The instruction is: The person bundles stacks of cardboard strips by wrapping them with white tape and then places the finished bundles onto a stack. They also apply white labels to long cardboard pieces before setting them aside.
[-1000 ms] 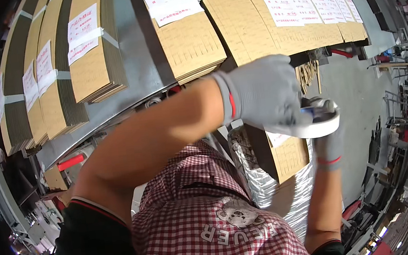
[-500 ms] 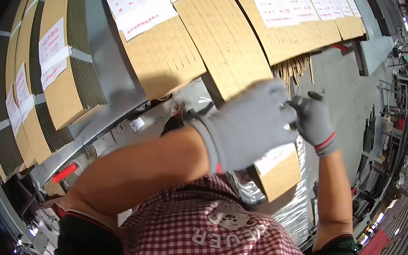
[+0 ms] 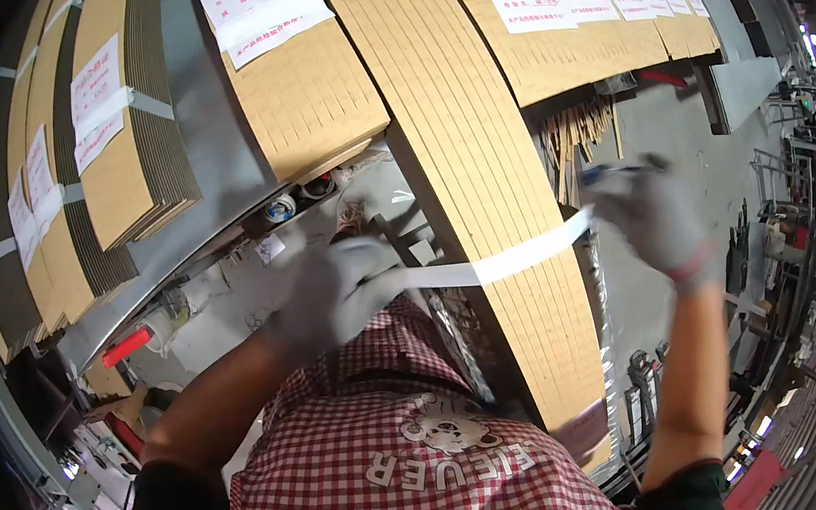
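Note:
A long bundle of tan slotted cardboard strips (image 3: pixel 476 146) runs from the table toward my body, its near part reaching past the table's edge. Across its top lies a band of white tape (image 3: pixel 519 258), stretched between my hands. My left hand (image 3: pixel 341 288), in a grey glove, is closed on the tape's left end beside the bundle. On the other side my right hand (image 3: pixel 653 217), gloved too and smeared by motion, grips the right end. Something dark and bluish shows at its fingertips, too blurred to name. A paper label (image 3: pixel 583 428) lies in shade at the bundle's near end.
More cardboard bundles (image 3: pixel 309 95) with paper labels lie on the grey metal table (image 3: pixel 212 126), several at left bound with white tape. Thin cardboard offcuts (image 3: pixel 581 139) hang at the table's edge. A red-handled object (image 3: pixel 127 347) is at lower left. Racks and tools stand at right.
My left hand has drawn back to the left from beside the right hand, and white tape now spans the bundle. The label on the bundle appears nearer my body.

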`<state>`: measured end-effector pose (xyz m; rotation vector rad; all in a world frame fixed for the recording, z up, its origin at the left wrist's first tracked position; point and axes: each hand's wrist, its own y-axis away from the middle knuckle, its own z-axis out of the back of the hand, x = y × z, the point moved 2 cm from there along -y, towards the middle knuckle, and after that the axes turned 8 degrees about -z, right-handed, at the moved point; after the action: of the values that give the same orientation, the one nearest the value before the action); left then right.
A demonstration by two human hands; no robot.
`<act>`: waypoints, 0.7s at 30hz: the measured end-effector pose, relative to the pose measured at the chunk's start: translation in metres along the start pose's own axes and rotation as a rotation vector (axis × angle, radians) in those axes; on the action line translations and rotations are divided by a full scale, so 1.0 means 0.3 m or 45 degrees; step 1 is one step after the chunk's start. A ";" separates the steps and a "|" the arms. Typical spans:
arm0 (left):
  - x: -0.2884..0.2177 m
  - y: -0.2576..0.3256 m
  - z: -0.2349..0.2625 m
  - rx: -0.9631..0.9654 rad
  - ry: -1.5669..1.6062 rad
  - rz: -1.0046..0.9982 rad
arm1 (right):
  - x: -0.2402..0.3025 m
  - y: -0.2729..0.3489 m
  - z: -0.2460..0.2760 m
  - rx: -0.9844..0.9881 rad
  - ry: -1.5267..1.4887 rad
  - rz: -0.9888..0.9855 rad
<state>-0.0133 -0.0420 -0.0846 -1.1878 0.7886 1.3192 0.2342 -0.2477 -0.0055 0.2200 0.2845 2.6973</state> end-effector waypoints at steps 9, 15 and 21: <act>0.413 -0.039 -0.274 0.144 0.266 0.086 | 0.422 0.007 -0.036 -0.179 -0.444 -0.098; -0.213 -0.161 0.155 0.537 0.088 -0.605 | 0.410 0.072 -0.136 -0.588 -0.570 -0.234; -0.160 -0.401 -0.039 0.678 -0.617 -0.684 | 0.067 0.159 -0.135 -0.184 -1.854 -0.604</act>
<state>0.0987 -0.0507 -0.0190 -0.5560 0.3836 0.8188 0.1897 -0.2885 -0.0314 1.6451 -0.2755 1.5124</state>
